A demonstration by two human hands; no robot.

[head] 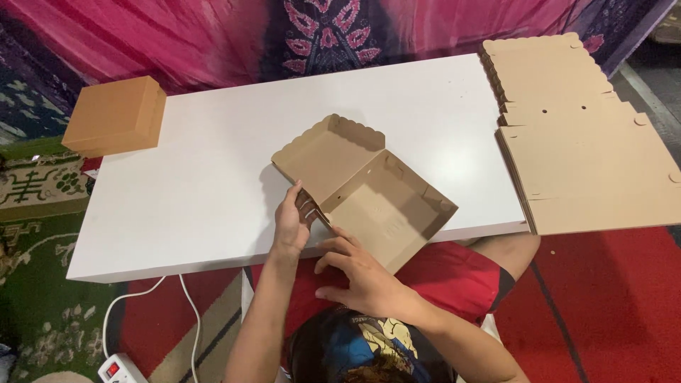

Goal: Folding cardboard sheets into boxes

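Observation:
A brown cardboard box [369, 188], half folded with its scalloped lid open toward the far left, lies on the white table [198, 177] near the front edge. My left hand [292, 220] pinches the box's near left corner flap. My right hand [358, 273] rests with fingers spread against the box's near side wall, at the table's front edge.
A closed, finished brown box [113, 117] sits on the table's far left corner. A stack of flat unfolded box blanks [582, 142] overhangs the right end. A white cable [142, 298] runs to a power strip [119, 369] on the patterned rug at the lower left.

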